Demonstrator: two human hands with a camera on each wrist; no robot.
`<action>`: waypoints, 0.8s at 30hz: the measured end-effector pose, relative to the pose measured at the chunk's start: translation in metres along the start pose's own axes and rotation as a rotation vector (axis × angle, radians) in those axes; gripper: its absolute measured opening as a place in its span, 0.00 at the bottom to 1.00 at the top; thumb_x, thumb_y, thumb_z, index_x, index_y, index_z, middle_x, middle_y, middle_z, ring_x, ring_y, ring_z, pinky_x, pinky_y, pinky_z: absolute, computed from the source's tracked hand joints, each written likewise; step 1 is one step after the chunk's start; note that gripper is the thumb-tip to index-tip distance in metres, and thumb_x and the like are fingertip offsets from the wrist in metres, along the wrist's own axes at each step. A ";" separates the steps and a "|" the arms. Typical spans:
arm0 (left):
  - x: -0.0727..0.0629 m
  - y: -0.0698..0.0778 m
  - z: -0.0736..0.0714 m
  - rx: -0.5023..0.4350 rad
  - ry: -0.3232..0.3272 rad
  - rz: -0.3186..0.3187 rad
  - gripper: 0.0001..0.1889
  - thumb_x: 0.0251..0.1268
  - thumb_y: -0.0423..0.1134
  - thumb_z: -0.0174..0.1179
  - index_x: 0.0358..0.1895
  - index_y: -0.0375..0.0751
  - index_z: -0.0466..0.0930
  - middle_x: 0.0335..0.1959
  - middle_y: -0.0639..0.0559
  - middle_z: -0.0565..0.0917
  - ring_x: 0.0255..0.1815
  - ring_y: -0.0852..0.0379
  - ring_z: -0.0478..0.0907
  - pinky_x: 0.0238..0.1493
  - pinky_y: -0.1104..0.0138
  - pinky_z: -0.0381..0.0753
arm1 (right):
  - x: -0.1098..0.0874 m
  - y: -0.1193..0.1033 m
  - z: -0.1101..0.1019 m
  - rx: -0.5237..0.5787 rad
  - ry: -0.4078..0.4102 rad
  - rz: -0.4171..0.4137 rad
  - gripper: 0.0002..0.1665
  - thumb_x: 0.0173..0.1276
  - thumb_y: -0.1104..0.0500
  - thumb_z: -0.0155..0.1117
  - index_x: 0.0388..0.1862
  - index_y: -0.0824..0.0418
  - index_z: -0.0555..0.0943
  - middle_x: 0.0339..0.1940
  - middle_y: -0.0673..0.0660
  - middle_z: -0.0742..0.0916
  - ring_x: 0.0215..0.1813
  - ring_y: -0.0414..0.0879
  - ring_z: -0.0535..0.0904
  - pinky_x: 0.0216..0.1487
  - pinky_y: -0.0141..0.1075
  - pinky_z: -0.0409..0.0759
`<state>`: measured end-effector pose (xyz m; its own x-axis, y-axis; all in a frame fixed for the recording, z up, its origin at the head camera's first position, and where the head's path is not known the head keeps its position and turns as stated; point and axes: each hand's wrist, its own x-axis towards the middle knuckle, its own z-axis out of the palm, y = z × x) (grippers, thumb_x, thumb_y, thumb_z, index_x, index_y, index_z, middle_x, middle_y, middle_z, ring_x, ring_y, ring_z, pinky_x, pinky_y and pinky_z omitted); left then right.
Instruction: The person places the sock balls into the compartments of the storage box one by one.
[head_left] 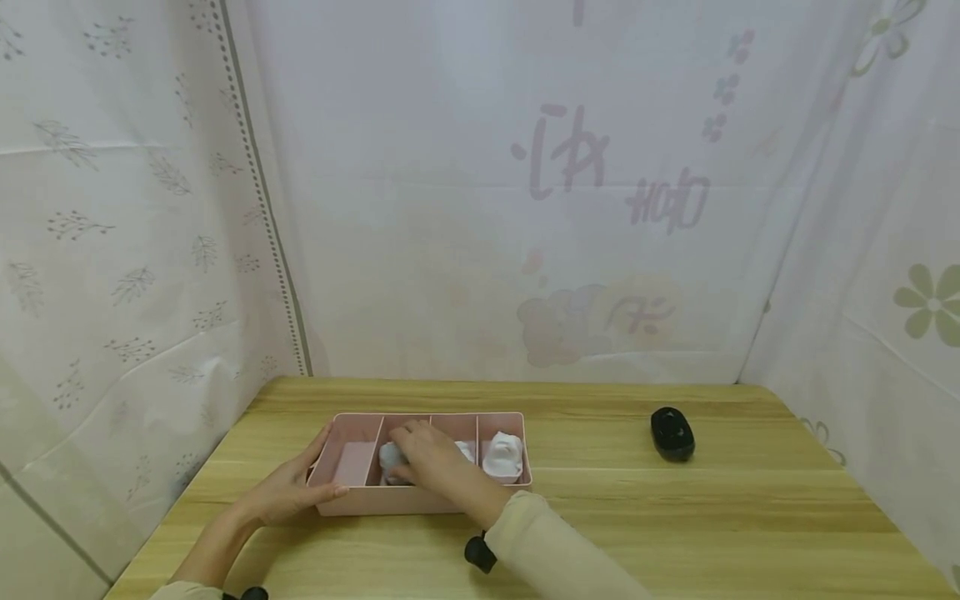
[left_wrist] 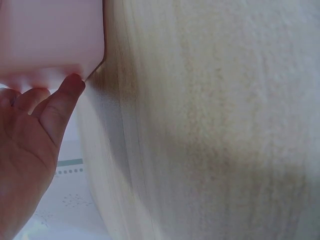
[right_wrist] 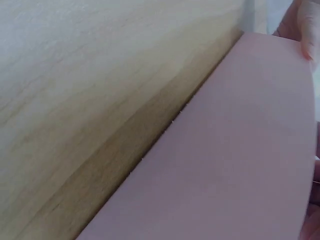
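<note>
A pink divided box (head_left: 390,502) stands on the table. My left hand (head_left: 283,493) grips its left end, the thumb over the front rim and the fingers along the side; the left wrist view shows the fingertips against the box's pink wall (left_wrist: 50,35). Over the second compartment from the left, my right hand (head_left: 442,462) reaches in, with fingers and thumb around a grey balled-up cloth (head_left: 390,457). One white balled-up cloth (head_left: 504,454) lies in the rightmost compartment. Another white cloth (head_left: 467,450) shows partly behind my right hand. The right wrist view has mostly the box's front wall (right_wrist: 240,140).
A black computer mouse (head_left: 672,434) lies on the wooden table (head_left: 600,533) to the right of the box. Printed white curtains (head_left: 420,250) hang behind the table and on both sides. The leftmost compartment (head_left: 352,462) shows its bare floor.
</note>
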<state>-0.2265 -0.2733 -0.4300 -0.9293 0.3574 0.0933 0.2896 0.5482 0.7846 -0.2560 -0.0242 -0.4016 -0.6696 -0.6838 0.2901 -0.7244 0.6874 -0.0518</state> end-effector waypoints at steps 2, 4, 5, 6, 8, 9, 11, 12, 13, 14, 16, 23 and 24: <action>0.000 0.000 0.000 0.006 0.001 -0.001 0.53 0.55 0.39 0.67 0.74 0.30 0.35 0.69 0.19 0.50 0.58 0.38 0.67 0.48 0.78 0.69 | -0.002 0.003 -0.003 0.058 -0.010 0.011 0.22 0.60 0.50 0.69 0.50 0.58 0.78 0.50 0.52 0.82 0.52 0.42 0.77 0.49 0.28 0.75; 0.000 0.001 0.001 0.012 0.002 -0.001 0.53 0.55 0.39 0.67 0.74 0.30 0.35 0.69 0.20 0.49 0.60 0.37 0.65 0.49 0.78 0.68 | -0.005 0.008 -0.007 0.105 -0.024 0.027 0.24 0.61 0.51 0.68 0.54 0.58 0.77 0.50 0.52 0.83 0.52 0.42 0.77 0.50 0.29 0.75; 0.000 0.001 0.001 0.013 0.002 -0.001 0.53 0.55 0.39 0.67 0.74 0.30 0.35 0.69 0.20 0.49 0.60 0.37 0.64 0.49 0.78 0.67 | -0.006 0.010 -0.009 0.122 -0.027 0.033 0.24 0.61 0.51 0.67 0.55 0.59 0.77 0.49 0.52 0.83 0.51 0.42 0.78 0.49 0.29 0.75; 0.001 0.001 0.001 0.014 0.002 -0.001 0.53 0.55 0.39 0.67 0.74 0.30 0.35 0.69 0.20 0.49 0.61 0.37 0.64 0.49 0.78 0.67 | -0.008 0.013 -0.012 0.136 -0.030 0.042 0.25 0.62 0.50 0.67 0.56 0.59 0.76 0.49 0.52 0.83 0.50 0.42 0.78 0.49 0.29 0.75; 0.001 0.001 0.001 0.007 -0.002 -0.005 0.53 0.55 0.39 0.67 0.74 0.31 0.35 0.70 0.20 0.48 0.62 0.35 0.62 0.49 0.79 0.67 | -0.012 0.020 -0.018 0.176 -0.036 0.060 0.27 0.63 0.51 0.66 0.58 0.60 0.75 0.48 0.54 0.83 0.47 0.43 0.79 0.46 0.30 0.76; 0.001 0.001 0.001 0.002 -0.005 -0.006 0.53 0.56 0.39 0.66 0.74 0.31 0.35 0.70 0.20 0.48 0.62 0.35 0.62 0.49 0.79 0.67 | -0.015 0.023 -0.021 0.204 -0.041 0.076 0.28 0.63 0.51 0.65 0.59 0.59 0.74 0.49 0.54 0.82 0.47 0.44 0.79 0.45 0.30 0.77; 0.001 0.001 0.000 -0.004 -0.009 -0.009 0.53 0.56 0.39 0.66 0.74 0.32 0.34 0.70 0.21 0.48 0.63 0.33 0.61 0.49 0.79 0.67 | -0.021 0.031 -0.027 0.260 -0.042 0.109 0.29 0.64 0.51 0.64 0.62 0.60 0.72 0.53 0.56 0.81 0.51 0.46 0.78 0.47 0.33 0.78; 0.001 0.001 0.000 -0.001 -0.009 -0.010 0.53 0.56 0.39 0.66 0.74 0.32 0.34 0.70 0.21 0.48 0.63 0.33 0.61 0.49 0.79 0.67 | -0.025 0.034 -0.030 0.290 -0.042 0.128 0.29 0.65 0.52 0.63 0.63 0.60 0.71 0.56 0.57 0.80 0.54 0.48 0.77 0.48 0.35 0.78; 0.001 0.002 0.000 0.003 -0.007 -0.010 0.53 0.56 0.39 0.66 0.74 0.32 0.35 0.70 0.21 0.49 0.63 0.32 0.61 0.49 0.79 0.67 | -0.029 0.039 -0.033 0.318 -0.038 0.142 0.30 0.65 0.52 0.63 0.64 0.60 0.70 0.58 0.58 0.79 0.57 0.50 0.76 0.50 0.37 0.78; 0.001 0.002 0.000 0.012 -0.005 -0.009 0.53 0.56 0.39 0.66 0.74 0.32 0.35 0.69 0.21 0.49 0.64 0.33 0.61 0.49 0.78 0.67 | -0.032 0.043 -0.036 0.340 -0.030 0.155 0.30 0.66 0.53 0.62 0.64 0.61 0.70 0.60 0.58 0.78 0.60 0.52 0.74 0.53 0.40 0.77; 0.001 0.002 0.000 0.026 -0.002 -0.011 0.53 0.56 0.40 0.66 0.74 0.32 0.35 0.69 0.21 0.50 0.64 0.33 0.61 0.49 0.78 0.67 | -0.038 0.052 -0.039 0.368 0.000 0.161 0.30 0.65 0.54 0.63 0.64 0.62 0.70 0.61 0.60 0.77 0.61 0.54 0.73 0.54 0.44 0.76; 0.000 0.004 0.000 0.052 0.009 -0.004 0.53 0.55 0.40 0.67 0.74 0.30 0.35 0.69 0.21 0.50 0.63 0.33 0.61 0.50 0.78 0.67 | -0.060 0.088 -0.046 0.410 0.105 0.202 0.31 0.62 0.58 0.67 0.62 0.66 0.71 0.59 0.64 0.79 0.55 0.58 0.77 0.54 0.47 0.75; 0.000 0.004 0.000 0.055 0.009 0.000 0.53 0.56 0.40 0.66 0.74 0.30 0.35 0.69 0.21 0.49 0.64 0.32 0.60 0.50 0.79 0.66 | -0.065 0.093 -0.047 0.415 0.122 0.206 0.31 0.61 0.58 0.67 0.62 0.67 0.71 0.58 0.64 0.79 0.54 0.59 0.77 0.54 0.48 0.75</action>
<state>-0.2252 -0.2713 -0.4270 -0.9313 0.3506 0.0993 0.3016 0.5888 0.7499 -0.2725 0.0955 -0.3802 -0.7998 -0.4929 0.3427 -0.5998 0.6328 -0.4897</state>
